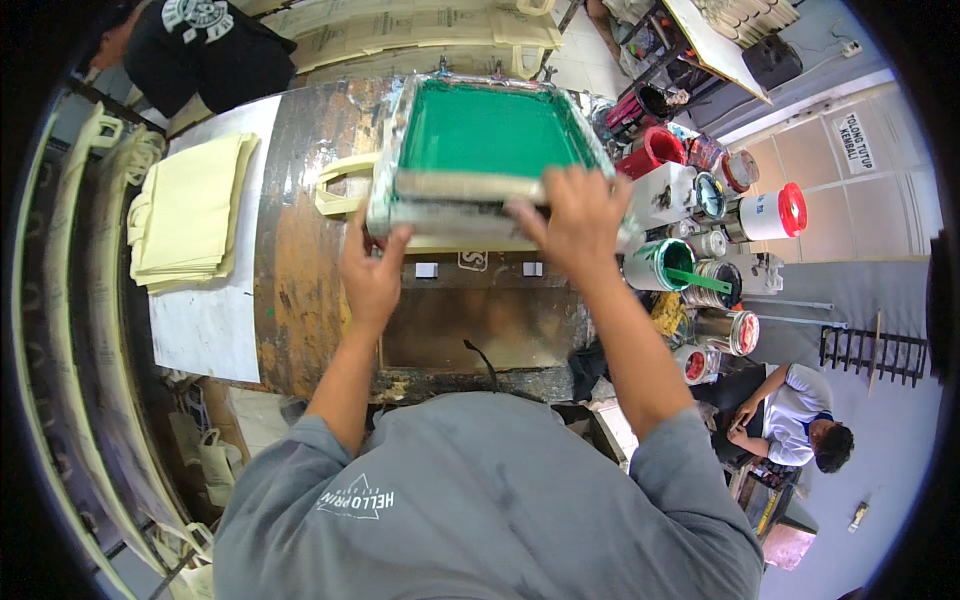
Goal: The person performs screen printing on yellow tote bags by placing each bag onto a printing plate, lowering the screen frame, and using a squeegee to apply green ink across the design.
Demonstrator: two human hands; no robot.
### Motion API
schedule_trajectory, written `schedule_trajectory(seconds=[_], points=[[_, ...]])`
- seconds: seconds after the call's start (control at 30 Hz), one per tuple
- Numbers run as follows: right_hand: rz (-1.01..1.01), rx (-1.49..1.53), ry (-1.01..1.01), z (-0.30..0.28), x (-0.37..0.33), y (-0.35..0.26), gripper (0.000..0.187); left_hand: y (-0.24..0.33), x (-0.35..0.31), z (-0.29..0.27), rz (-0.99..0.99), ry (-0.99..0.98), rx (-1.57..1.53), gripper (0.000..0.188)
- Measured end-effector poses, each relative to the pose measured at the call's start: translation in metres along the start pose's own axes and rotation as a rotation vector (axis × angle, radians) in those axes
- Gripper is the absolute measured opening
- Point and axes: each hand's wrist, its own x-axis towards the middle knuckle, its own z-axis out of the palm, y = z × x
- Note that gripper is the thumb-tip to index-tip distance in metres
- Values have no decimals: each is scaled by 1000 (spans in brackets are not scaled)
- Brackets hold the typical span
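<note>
In front of me a screen-printing frame (383, 190), its mesh green with ink, is slightly blurred at its near side. My left hand (372, 268) grips the frame's near left corner, thumb on top. My right hand (580, 215) is closed on the right end of a wooden-handled squeegee (465, 187), which lies across the near part of the green mesh. The squeegee's blade edge is hidden. Under the frame lies a pale yellow bag, whose handle (330, 188) sticks out to the left; the frame covers most of the bag.
Pale yellow folded bags (190, 215) are stacked on a white sheet at left. Several ink cans crowd the right side, including a green-lined one (655, 265) with a green stick. One person (210, 50) is at the far left; another (790, 415) sits at right. Bag racks (75, 330) run along the left.
</note>
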Motion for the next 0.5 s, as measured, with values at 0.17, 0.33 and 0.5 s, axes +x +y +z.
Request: schedule_trajectory(seconds=[0.17,0.33,0.5], points=[[-69,29,184,-33,101,20,51,-98,36,10,-29,71,589,98],[-64,58,273,-37,148,34,56,-149,8,34,-260,-73,914,97],[-22,91,217,-41,160,38,61,-173,29,39,-294,-139,680,65]])
